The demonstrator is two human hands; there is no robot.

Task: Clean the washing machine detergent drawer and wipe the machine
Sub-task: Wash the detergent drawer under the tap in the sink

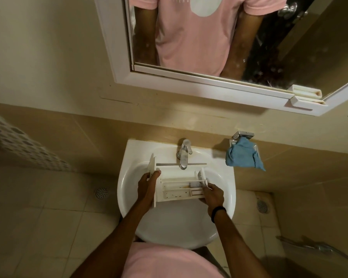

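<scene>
A white detergent drawer (179,186) is held level over the white washbasin (177,227), just below the chrome tap (183,155). Dark specks of grime dot its inner compartments. My left hand (148,187) grips the drawer's left end, where the front panel stands up, with the thumb over the top edge. My right hand (212,196) holds the right end, fingers curled on the rim. No water is visible from the tap. A blue cloth (243,157) hangs on a chrome wall holder to the right of the basin.
A white-framed mirror (189,47) hangs on the wall above the basin and reflects a pink shirt. Beige tiles cover the wall and the floor. Floor drains lie at the left (101,193) and right (262,206). A hose (317,247) lies at the lower right.
</scene>
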